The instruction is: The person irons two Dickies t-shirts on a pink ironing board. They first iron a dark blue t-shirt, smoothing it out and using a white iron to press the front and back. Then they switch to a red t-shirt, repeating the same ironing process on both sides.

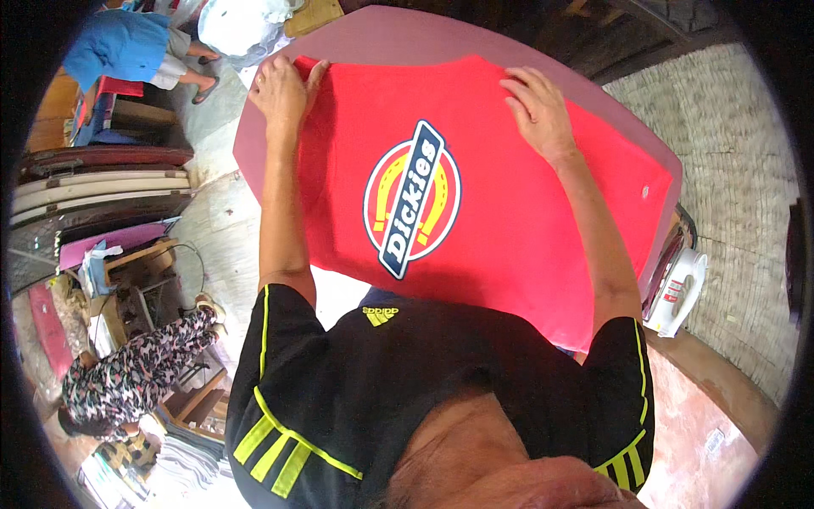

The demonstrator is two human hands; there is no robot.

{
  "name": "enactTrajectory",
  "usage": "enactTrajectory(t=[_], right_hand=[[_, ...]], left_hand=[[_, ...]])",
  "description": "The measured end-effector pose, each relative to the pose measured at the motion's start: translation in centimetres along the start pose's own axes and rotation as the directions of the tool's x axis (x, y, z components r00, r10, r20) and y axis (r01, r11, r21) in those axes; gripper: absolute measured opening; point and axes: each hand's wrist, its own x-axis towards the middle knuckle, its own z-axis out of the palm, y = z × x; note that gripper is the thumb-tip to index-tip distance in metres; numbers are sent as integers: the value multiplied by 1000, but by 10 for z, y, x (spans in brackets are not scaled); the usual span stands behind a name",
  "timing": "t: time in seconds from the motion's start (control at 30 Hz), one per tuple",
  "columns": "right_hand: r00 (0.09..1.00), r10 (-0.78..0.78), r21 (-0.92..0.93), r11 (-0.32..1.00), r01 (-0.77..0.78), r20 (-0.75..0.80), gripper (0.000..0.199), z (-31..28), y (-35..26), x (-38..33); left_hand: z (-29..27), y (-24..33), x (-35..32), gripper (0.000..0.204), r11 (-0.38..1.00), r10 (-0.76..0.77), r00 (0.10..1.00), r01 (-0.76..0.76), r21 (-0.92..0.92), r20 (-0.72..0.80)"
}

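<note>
A red garment (517,220) lies spread over a mauve padded board (373,30), its near edge hanging towards my body. On its front is a round printed emblem (413,199) in navy, white and yellow, crossed by a slanted banner. My left hand (282,95) rests at the garment's far left corner, fingers bent over the cloth and thumb held apart. Towards the far right edge, my right hand (540,117) lies on or just above the cloth with fingers spread. I cannot see sleeves on the garment.
A white plastic jug (678,293) stands beside the board's right end. At the left are stacked boards (106,187), a person in patterned clothes (140,365) and another in a blue top (119,47). A white plastic bag (242,30) lies beyond the board.
</note>
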Motion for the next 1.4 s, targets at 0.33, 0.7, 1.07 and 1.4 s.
enactTrajectory(t=[0.33,0.7,1.07,1.4], right_hand=[[990,-49,-50,997,55,129,35,30,-30,58],[996,61,-70,996,-56,67,47,33,-22,61],[878,475,-375,826,-421,59,62,-100,7,-203],[808,406,-563,579,-589,-428,55,-176,75,-249]], left_hand=[[33,-62,40,40,817,270,961,-263,-514,-62],[-33,52,-10,44,659,648,745,-653,-373,-159],[-4,112,-52,69,699,711,701,-695,-168,52],[4,419,-189,61,71,885,250,-907,-416,-393]])
